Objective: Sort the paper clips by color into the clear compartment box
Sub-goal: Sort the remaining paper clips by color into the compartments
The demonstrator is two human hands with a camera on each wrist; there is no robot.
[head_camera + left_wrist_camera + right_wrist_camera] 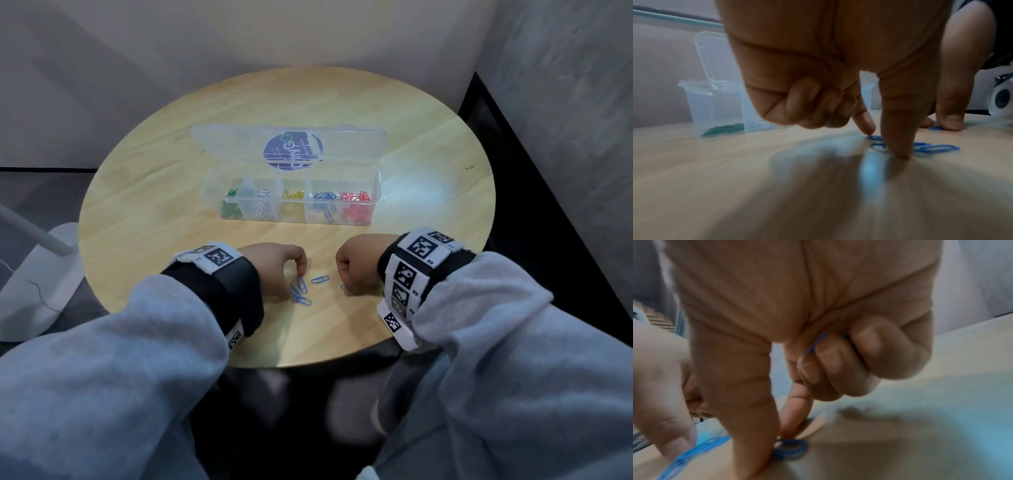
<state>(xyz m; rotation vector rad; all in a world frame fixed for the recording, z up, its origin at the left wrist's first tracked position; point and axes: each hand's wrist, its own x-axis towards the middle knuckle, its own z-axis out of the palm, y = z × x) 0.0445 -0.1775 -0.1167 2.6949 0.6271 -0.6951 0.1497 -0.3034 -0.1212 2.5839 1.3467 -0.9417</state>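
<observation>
Only blue paper clips [301, 291] remain loose on the round wooden table [137, 205], lying in a small cluster near its front edge, probably because the other colours are already sorted. The left hand [274, 270] curls its outer fingers away and sets index fingertip and thumb down at the cluster, apparently to pinch up one thin wire loop; nothing is lifted yet. The right hand [358, 265] nips a separate clip [790, 448] against the tabletop between thumb and forefinger, while its curled fingers [826, 363] trap another blue clip [816, 344] against the palm, likely gathering several for one trip. Behind, the clear compartment box [291, 219] stands with its lid [239, 144] open, its translucent plastic cells holding green, white, yellow, blue and red clips.
</observation>
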